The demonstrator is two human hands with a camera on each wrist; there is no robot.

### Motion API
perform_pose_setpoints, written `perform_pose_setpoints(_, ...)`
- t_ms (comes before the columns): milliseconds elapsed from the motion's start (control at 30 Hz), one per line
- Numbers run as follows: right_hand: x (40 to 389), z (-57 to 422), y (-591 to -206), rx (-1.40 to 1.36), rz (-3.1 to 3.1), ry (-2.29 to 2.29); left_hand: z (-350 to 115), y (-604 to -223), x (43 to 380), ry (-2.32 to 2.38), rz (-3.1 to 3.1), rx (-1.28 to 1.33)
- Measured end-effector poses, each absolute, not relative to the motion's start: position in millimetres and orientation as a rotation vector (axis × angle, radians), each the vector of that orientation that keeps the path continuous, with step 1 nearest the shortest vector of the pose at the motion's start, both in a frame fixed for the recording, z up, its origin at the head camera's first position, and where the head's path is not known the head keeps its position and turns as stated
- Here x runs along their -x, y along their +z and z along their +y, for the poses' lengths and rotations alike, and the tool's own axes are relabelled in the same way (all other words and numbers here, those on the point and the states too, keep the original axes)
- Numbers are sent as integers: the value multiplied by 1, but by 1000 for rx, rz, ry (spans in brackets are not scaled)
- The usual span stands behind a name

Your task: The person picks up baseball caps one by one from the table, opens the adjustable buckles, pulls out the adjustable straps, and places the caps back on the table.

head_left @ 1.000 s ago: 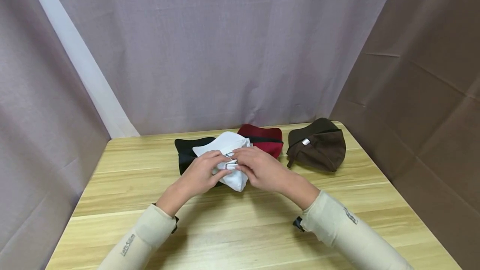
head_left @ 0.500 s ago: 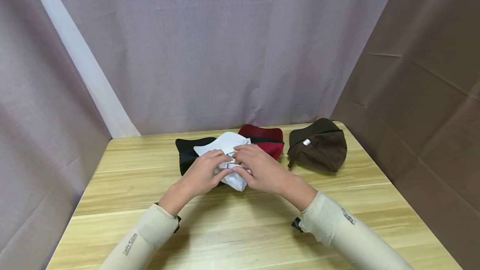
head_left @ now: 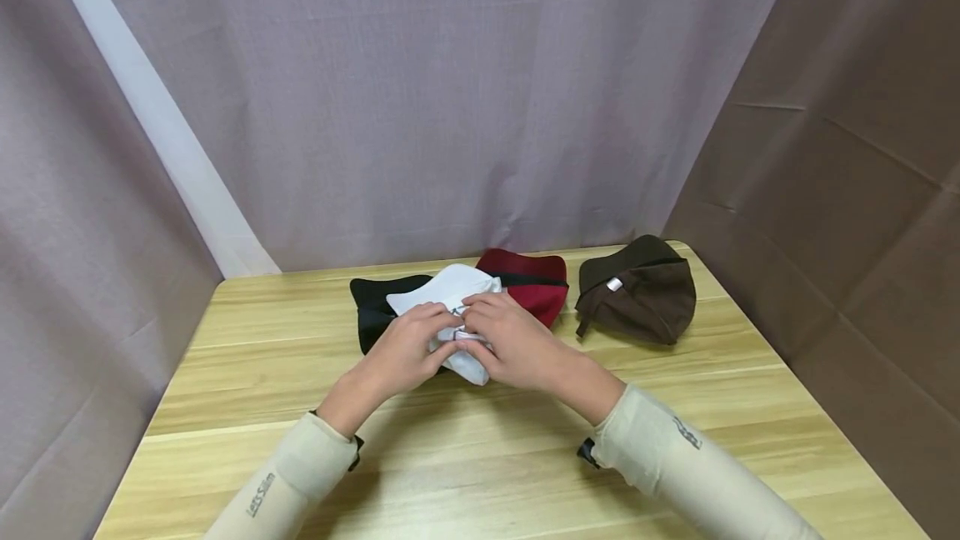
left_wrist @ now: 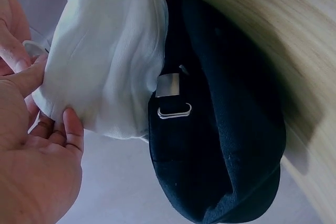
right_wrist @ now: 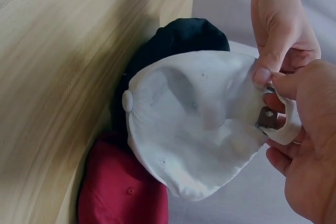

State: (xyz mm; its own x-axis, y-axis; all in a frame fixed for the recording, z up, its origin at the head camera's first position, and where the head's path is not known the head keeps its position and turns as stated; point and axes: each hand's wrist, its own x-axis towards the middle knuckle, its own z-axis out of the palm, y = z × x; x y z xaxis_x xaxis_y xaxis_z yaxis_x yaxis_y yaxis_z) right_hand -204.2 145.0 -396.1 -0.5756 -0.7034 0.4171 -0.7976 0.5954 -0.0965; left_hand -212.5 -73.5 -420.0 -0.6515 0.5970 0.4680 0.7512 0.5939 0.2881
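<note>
A white baseball cap stands brim-away between both hands, overlapping a black cap and a dark red cap. My left hand pinches the white cap's back edge, its fingertips on the cloth in the left wrist view. From the other side my right hand pinches the cap's back strap, which loops out by a metal buckle. The two thumbs meet there. In the left wrist view, the black cap shows its own strap with a metal clasp.
A dark brown cap with a white tag lies at the back right of the wooden table. Grey curtains hang behind and to the left, a brown one to the right.
My right hand has shifted slightly left, its thumb now against the left thumb at the strap. The left hand and the caps have hardly moved.
</note>
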Motion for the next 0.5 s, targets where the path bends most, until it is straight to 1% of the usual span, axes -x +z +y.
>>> perform_pose_setpoints(500, 208, 147, -399, -1270, -2453, 373, -72, -423, 214, -699, -2462, 1113)
